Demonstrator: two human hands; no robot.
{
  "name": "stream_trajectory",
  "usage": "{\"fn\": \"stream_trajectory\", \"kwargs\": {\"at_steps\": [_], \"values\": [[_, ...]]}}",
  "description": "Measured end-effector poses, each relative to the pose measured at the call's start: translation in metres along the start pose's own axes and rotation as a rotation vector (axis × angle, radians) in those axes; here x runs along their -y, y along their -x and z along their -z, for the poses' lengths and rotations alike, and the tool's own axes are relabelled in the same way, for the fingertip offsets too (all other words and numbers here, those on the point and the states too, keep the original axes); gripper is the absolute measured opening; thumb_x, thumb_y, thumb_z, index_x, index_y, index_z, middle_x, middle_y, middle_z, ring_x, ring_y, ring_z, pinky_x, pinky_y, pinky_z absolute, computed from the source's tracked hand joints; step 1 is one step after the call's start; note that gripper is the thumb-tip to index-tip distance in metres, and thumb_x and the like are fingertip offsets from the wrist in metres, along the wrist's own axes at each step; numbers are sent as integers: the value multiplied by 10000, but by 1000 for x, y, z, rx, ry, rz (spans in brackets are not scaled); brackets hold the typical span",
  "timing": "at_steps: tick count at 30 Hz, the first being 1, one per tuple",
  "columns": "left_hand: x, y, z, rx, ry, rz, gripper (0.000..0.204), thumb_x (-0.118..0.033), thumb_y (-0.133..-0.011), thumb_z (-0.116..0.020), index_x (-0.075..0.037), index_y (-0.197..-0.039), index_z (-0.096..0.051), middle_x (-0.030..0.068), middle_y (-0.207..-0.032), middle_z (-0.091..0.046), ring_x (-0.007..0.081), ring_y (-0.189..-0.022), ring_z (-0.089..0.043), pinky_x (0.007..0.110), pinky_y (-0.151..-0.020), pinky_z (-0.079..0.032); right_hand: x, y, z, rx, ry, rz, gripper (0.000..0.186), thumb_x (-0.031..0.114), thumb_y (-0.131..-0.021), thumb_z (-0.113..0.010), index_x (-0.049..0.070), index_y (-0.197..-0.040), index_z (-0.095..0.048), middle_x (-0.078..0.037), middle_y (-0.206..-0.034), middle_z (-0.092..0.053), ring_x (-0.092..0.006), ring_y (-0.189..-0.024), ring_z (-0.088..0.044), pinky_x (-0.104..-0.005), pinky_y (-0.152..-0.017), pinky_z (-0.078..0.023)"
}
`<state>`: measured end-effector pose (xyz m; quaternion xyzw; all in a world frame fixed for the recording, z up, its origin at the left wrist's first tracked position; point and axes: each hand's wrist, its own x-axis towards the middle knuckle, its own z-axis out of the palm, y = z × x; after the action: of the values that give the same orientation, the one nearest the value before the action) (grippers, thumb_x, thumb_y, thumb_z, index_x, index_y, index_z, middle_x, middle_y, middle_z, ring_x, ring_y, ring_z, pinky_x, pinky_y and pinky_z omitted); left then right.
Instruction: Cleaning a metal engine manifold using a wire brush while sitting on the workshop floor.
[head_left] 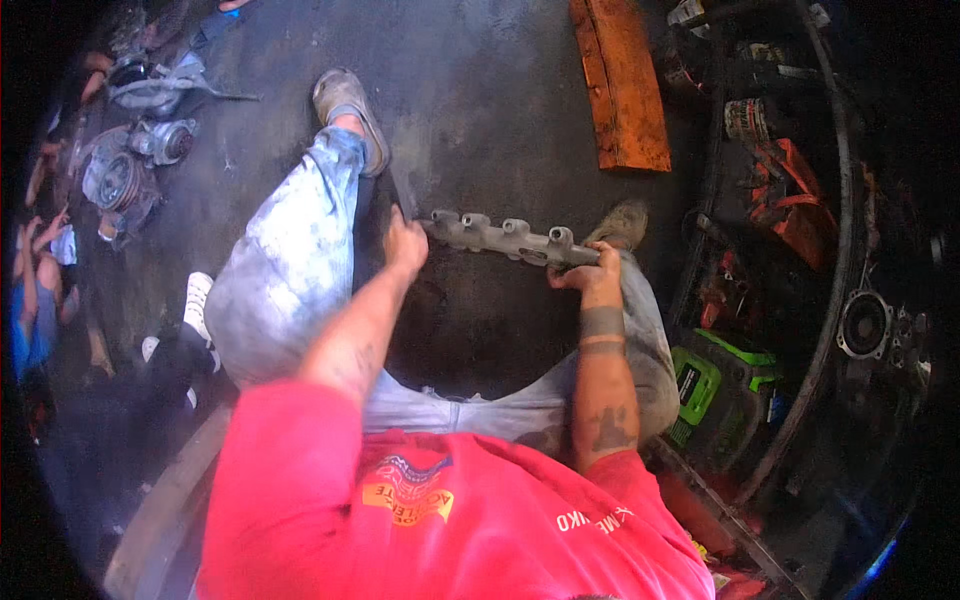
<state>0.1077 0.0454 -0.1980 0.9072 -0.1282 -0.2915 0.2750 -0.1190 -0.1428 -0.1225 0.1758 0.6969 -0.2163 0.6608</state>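
A grey metal rail with several short round stubs along its upper side lies across the space between my knees. My right hand is closed round its right end. At the left end, my left hand is closed on a long, thin, flat grey tool that points up and away toward my left shoe. The tool meets or passes close by the rail's end; I cannot tell whether they touch. My fingers hide the tool's lower part.
A rusty orange beam lies on the dark floor ahead. To the right are a metal frame, a green and black machine and an orange metal piece. Round machine parts are at far left, with another person nearby.
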Motion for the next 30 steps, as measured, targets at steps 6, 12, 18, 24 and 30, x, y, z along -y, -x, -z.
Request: {"fn": "stream_trajectory", "kwargs": {"at_steps": [6,12,18,24,30], "values": [[-22,122,-22,75,62,122,647,-205,-904,-416,-24,-1463,-145,370,-964,-590,500,-916,-578,536,-857,-436,2,16,-17,99,90,109,539,250,-769,-554,81,-1257,-402,-181,-1240,-404,-365,-1135,-383,-532,-855,-342],[9,4,-28,70,225,126,613,-235,-911,-424,-15,-1447,-223,324,-1116,-573,484,-1012,-562,480,-916,-433,-11,20,-23,92,108,51,544,261,-755,-541,56,-1242,-415,-198,-1231,-410,-384,-1137,-377,-557,-850,-327],[-12,91,-26,-52,184,142,601,-225,-922,-400,-19,-1449,-196,340,-1228,-504,486,-1044,-545,493,-922,-425,-4,19,-17,103,133,131,562,275,-749,-546,45,-1243,-411,-189,-1250,-409,-398,-1118,-391,-554,-860,-328],[-8,57,-68,-205,350,328,634,-220,-926,-404,-65,-1472,-123,320,-1243,-505,476,-1024,-567,500,-927,-430,-42,36,-44,122,176,122,416,266,-751,-504,69,-1117,-483,-175,-1190,-470,-345,-1117,-421,-536,-831,-320],[16,-2,0,-112,292,102,589,-197,-907,-437,-40,-1445,-255,276,-1095,-611,413,-919,-632,461,-838,-491,-34,49,-34,86,217,213,372,252,-741,-501,83,-1073,-511,-139,-1140,-503,-345,-1058,-458,-537,-815,-333]]}}
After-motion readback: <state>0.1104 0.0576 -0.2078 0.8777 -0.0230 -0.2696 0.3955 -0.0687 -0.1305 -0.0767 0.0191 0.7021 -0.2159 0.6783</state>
